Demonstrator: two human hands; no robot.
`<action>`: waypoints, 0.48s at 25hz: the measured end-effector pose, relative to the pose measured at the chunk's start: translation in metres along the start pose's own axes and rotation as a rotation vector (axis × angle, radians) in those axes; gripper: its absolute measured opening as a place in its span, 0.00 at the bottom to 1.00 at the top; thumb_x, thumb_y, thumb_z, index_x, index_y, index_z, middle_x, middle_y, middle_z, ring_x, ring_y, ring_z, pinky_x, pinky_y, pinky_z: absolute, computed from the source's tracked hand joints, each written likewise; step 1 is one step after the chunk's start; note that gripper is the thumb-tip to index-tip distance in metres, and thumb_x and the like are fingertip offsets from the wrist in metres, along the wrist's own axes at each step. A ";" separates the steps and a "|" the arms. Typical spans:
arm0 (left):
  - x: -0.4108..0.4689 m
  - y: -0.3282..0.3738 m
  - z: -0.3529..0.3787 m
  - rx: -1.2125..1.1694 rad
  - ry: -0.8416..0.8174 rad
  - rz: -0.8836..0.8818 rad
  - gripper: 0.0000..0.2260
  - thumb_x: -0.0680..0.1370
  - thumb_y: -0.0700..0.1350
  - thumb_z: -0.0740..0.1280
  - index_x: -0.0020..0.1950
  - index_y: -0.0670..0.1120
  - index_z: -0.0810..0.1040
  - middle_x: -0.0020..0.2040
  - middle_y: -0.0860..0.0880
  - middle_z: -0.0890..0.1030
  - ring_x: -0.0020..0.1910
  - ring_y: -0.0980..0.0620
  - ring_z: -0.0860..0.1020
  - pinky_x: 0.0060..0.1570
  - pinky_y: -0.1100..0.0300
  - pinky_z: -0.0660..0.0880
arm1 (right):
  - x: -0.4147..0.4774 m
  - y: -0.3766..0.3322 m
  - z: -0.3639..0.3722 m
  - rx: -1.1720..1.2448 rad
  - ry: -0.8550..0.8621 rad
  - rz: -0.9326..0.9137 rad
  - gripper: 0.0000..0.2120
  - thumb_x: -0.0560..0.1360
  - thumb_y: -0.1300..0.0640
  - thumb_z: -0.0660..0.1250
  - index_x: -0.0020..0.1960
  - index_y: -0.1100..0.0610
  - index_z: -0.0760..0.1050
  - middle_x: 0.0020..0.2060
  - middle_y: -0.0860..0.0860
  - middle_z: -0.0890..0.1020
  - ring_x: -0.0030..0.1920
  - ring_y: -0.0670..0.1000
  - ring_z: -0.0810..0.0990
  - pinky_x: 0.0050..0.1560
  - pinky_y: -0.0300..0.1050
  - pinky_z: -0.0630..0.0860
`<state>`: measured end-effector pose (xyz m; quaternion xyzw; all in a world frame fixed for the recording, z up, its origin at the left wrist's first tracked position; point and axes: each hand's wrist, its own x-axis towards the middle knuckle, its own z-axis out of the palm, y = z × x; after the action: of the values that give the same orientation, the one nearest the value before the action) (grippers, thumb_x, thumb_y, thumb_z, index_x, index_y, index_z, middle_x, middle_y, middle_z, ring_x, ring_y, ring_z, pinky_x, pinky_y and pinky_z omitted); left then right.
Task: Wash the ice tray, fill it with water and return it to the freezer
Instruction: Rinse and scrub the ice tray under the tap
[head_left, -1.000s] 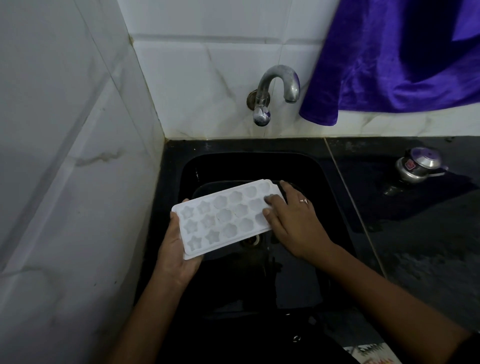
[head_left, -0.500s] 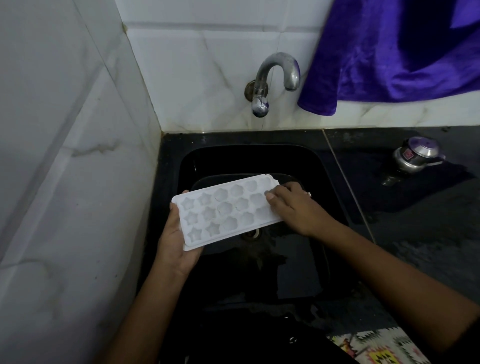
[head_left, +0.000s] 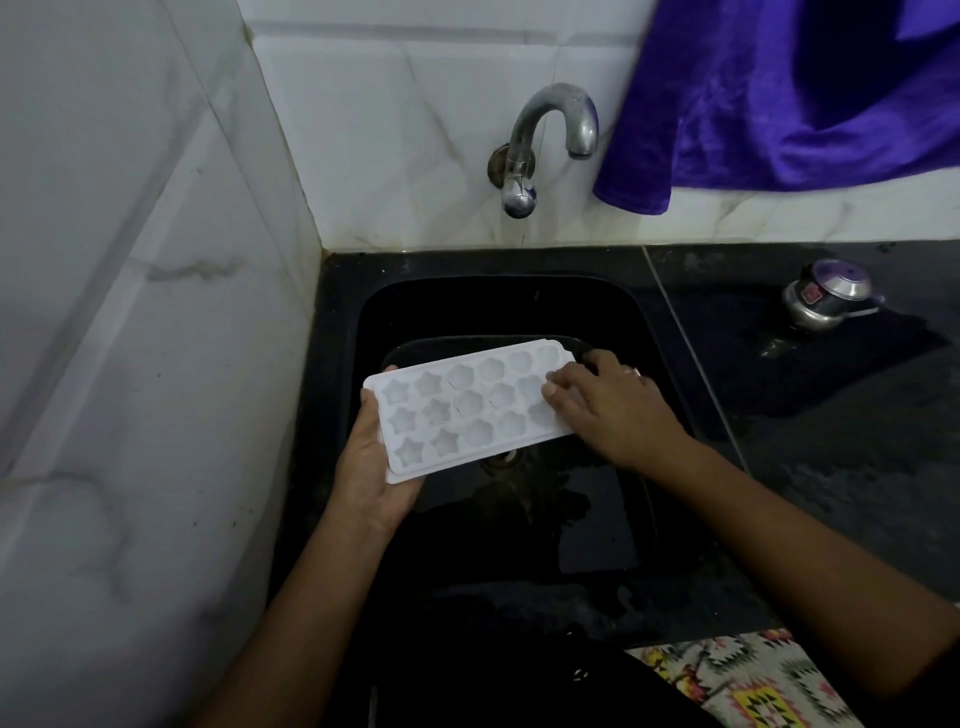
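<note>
The left hand (head_left: 371, 467), lower centre, grips the near-left end of the white plastic ice tray with star and flower cells (head_left: 467, 405), fingers curled beneath it. The tray hangs slightly tilted over the black sink (head_left: 343, 322) mid-frame. Held mainly at one end, it could slip into the basin. The right hand (head_left: 608, 405) lays loosely spread fingers on the right-end cells, its thumb hidden. At upper centre, I cannot tell whether the curved metal tap (head_left: 550, 124) is running.

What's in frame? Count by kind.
hands: 2 (left hand, right hand)
ice tray: 1
tap: 1
purple cloth: 1
pressure cooker: 1
sink: 1
Total: 7
</note>
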<state>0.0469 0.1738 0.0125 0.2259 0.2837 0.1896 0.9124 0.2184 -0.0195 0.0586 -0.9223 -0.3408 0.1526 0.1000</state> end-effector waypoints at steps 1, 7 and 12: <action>-0.001 -0.001 0.002 0.000 -0.005 0.002 0.20 0.86 0.58 0.57 0.72 0.50 0.76 0.68 0.41 0.81 0.64 0.41 0.82 0.53 0.44 0.83 | -0.001 -0.003 0.003 -0.171 0.072 -0.036 0.28 0.81 0.31 0.46 0.71 0.43 0.72 0.74 0.54 0.67 0.72 0.60 0.70 0.73 0.65 0.64; -0.001 0.009 -0.003 -0.005 0.001 0.041 0.20 0.83 0.57 0.60 0.71 0.49 0.77 0.68 0.41 0.81 0.63 0.41 0.83 0.52 0.44 0.83 | -0.005 -0.001 0.002 0.467 -0.136 -0.004 0.24 0.81 0.32 0.56 0.72 0.40 0.73 0.75 0.50 0.64 0.76 0.55 0.65 0.71 0.49 0.65; -0.006 -0.004 0.000 0.020 -0.007 0.021 0.17 0.85 0.57 0.57 0.63 0.51 0.80 0.63 0.42 0.84 0.58 0.43 0.85 0.50 0.45 0.85 | -0.010 -0.009 0.005 -0.212 0.064 -0.078 0.35 0.78 0.27 0.41 0.70 0.46 0.72 0.74 0.55 0.67 0.70 0.60 0.71 0.72 0.63 0.65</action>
<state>0.0434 0.1676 0.0131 0.2385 0.2801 0.1954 0.9091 0.2044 -0.0189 0.0584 -0.9180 -0.3874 0.0824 0.0186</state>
